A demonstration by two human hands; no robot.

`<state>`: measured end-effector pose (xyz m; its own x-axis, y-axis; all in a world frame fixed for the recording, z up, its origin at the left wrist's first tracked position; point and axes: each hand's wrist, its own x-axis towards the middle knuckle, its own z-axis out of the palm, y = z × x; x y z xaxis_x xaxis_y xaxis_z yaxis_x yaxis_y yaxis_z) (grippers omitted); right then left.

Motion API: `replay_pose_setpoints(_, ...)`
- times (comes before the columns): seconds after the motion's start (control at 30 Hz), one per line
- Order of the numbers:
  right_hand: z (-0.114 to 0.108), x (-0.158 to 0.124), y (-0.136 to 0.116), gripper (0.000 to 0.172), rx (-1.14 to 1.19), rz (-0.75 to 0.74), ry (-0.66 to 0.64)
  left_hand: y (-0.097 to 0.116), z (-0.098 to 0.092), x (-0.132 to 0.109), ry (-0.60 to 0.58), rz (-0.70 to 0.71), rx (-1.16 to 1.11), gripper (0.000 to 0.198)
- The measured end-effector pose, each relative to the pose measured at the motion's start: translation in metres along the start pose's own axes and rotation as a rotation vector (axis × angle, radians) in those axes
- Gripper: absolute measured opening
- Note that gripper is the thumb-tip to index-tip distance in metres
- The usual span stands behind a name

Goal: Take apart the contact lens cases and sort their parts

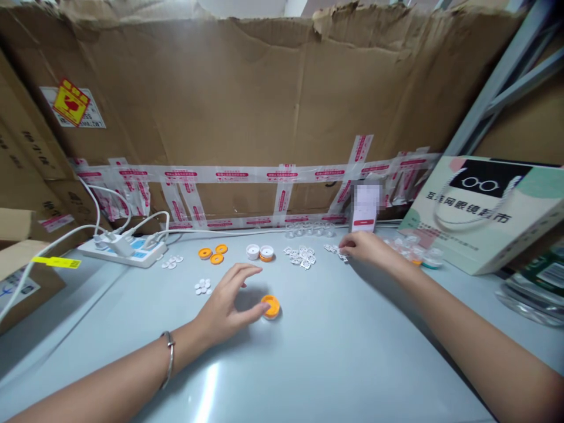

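Orange cap [270,306] sits on the grey table [335,352] touching the left hand [227,305], whose open fingers should steady its rim, while the right hand [368,248], loosely open, picks cleanly among white pieces [335,250]

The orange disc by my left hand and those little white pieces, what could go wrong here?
The left hand only touches the orange disc with a fingertip, so it might slide away. The right hand, reaching among loose white pieces, could scatter them or brush the propped phone.
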<state>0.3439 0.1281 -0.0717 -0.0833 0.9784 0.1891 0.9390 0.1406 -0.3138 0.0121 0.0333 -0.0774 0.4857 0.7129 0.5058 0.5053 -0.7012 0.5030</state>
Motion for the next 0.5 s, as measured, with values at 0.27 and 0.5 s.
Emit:
replay_pose_setpoints(0.27, -0.007, -0.015, -0.04, 0.017, 0.08, -0.066, 0.085, -0.002, 0.005, -0.002, -0.206, -0.032, 0.021, 0.047)
replay_pose_setpoints(0.5, 0.026, -0.073, -0.131, 0.032, 0.565, -0.486, -0.229, -0.007, 0.01, -0.003, -0.229, -0.053, 0.048, 0.027)
